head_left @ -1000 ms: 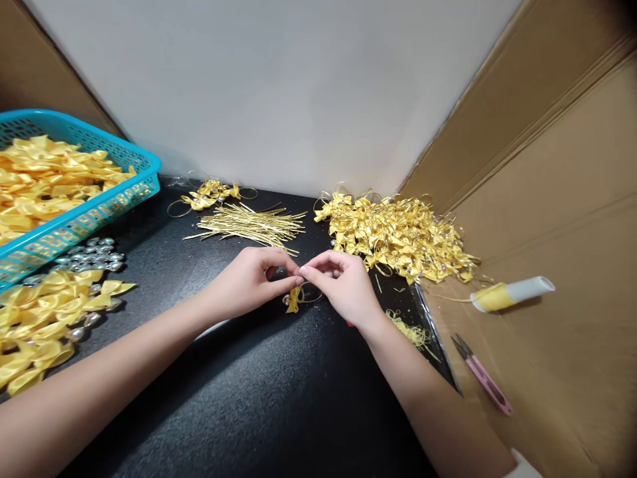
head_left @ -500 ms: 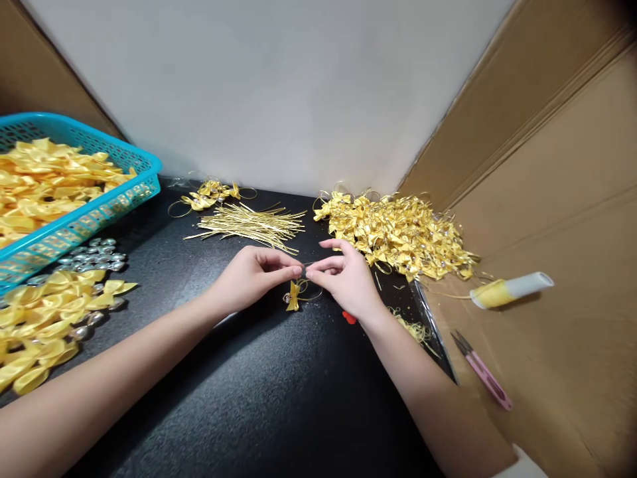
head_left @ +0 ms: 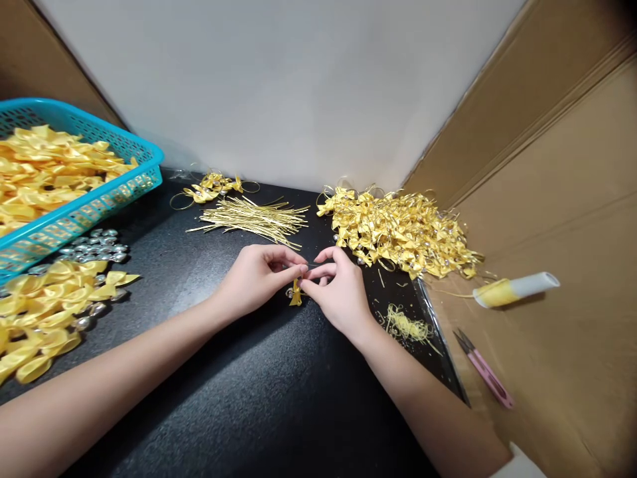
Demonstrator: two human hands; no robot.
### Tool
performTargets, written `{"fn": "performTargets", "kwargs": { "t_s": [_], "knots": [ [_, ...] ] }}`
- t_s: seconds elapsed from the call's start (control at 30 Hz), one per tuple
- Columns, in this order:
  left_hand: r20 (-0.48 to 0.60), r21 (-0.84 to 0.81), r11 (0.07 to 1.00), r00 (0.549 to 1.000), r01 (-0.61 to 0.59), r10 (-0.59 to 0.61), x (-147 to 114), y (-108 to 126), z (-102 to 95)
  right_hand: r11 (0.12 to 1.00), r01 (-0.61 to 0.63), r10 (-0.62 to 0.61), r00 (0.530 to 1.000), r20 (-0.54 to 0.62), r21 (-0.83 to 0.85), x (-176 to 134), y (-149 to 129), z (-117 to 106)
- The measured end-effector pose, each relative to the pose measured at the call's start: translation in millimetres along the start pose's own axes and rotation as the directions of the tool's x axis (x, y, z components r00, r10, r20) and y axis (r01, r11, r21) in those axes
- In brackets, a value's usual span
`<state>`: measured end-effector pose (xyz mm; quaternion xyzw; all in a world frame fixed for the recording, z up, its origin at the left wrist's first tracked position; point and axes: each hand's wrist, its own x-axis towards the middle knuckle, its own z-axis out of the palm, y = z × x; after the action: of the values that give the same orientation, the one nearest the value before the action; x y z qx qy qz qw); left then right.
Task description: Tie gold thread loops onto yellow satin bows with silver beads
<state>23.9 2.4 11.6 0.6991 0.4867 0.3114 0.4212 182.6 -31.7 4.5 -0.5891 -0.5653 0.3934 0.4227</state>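
Observation:
My left hand is closed, thumb and forefinger pinching a thin gold cord near the middle of the black table. My right hand meets it fingertip to fingertip, its thumb and fingers closed on the same cord. Just below the fingertips is a small yellow ribbon bow with a silvery bead beside it. My fingers cover most of the cord and part of the bow. Behind my hands lies a bundle of cut gold cords. A large heap of finished-looking yellow bows with cord loops sits beyond my right hand.
A blue basket of yellow bows stands at left, by silver beads and loose bows. Cord scraps lie right. Pink thread snips and a thread-wound tube rest on cardboard. A few looped bows lie behind.
My right hand has drawn in closer to my left, its raised fingers curling down around the cord and bow. The red object by my right wrist is now out of sight.

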Motion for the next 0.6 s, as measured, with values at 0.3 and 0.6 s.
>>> {"fn": "performTargets", "kwargs": {
  "t_s": [0.3, 0.6],
  "knots": [
    [-0.060, 0.147, 0.985, 0.994, -0.087, 0.097, -1.8, 2.1, 1.2, 1.000, 0.013, -0.013, 1.000, -0.015, 0.015, -0.1, 9.0, 4.7],
    [-0.144, 0.175, 0.975, 0.976, -0.136, 0.162, 1.7, 3.0, 1.8, 1.000, -0.007, 0.007, 0.999, -0.042, -0.001, 0.4, 12.7, 5.7]
  ]
}}
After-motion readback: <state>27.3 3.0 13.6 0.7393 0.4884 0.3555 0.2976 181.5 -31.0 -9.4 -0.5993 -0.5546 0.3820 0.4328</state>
